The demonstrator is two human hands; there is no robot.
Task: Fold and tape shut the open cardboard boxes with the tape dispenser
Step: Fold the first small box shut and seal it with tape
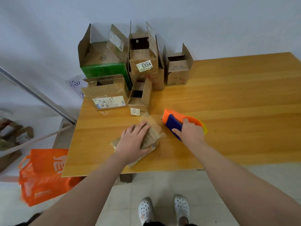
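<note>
The left hand pins a small cardboard box down at the near side of the wooden table, fingers draped over its top and thumb hooked against its near side. Just beside it, the right hand is wrapped round the handle of the orange-and-blue tape dispenser. This looks like the taping step on this box, so the dispenser's mouth needs to meet the seam while the box is held firm; several open boxes wait at the back.
</note>
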